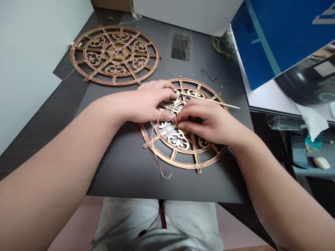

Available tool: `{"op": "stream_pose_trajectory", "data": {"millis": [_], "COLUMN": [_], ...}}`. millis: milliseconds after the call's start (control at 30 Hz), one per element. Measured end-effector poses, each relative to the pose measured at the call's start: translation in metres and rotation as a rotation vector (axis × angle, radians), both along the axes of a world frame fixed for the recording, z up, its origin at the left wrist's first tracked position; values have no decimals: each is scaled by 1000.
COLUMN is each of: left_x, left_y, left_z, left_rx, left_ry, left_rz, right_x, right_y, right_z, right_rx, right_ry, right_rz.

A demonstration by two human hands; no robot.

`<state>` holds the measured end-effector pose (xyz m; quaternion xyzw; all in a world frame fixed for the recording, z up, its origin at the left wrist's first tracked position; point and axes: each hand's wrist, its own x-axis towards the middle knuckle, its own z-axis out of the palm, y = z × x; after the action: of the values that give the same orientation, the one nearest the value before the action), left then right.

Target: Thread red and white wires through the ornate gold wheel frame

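A round, gold-brown openwork frame [171, 162] with spokes and scroll ornaments lies flat before me. Red and white thin wires [152, 141] run along its ring and spokes, with a loose loop and ends hanging over the near left rim. My left hand [154, 97] rests on the frame's far left part, fingers stretched out and thumb against the wires near the hub. Closed in a pinch, my right hand [202, 118] holds the wires beside that thumb; its fingertips partly hide them. Beyond the right hand, a thin pale stick [222, 103] lies across the frame.
A second round frame [115, 83] with similar wires lies at the far left of the dark tabletop [125, 181]. White panels stand left and behind. A blue box [274, 38] stands at right, above a shelf with a white mouse [321, 162]. A black thread [208, 75] lies beyond the frame.
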<state>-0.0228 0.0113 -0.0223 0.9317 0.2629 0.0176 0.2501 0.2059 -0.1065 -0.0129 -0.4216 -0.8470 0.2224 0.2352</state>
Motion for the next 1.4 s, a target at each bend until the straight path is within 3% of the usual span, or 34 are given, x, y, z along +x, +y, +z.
{"op": "stream_pose_trajectory", "data": {"millis": [333,600,1067,1400], "left_x": [0,0,-2,-8], "left_y": [-1,-1,0,-8], "left_z": [1,1,0,16], "left_rx": [3,-1,-9,29], "left_ry": [4,-2,-32,24], "left_rz": [-7,-2,-40,-62], "right_x": [-8,-20,-16,-4], "right_y": [2,-3,-1,1], "right_z": [-8,-7,-6,-14], "right_rx": [66,129,121,-4], "right_ry": [-112,-231,57,295], "right_rz": [6,-78,-166,-285]}}
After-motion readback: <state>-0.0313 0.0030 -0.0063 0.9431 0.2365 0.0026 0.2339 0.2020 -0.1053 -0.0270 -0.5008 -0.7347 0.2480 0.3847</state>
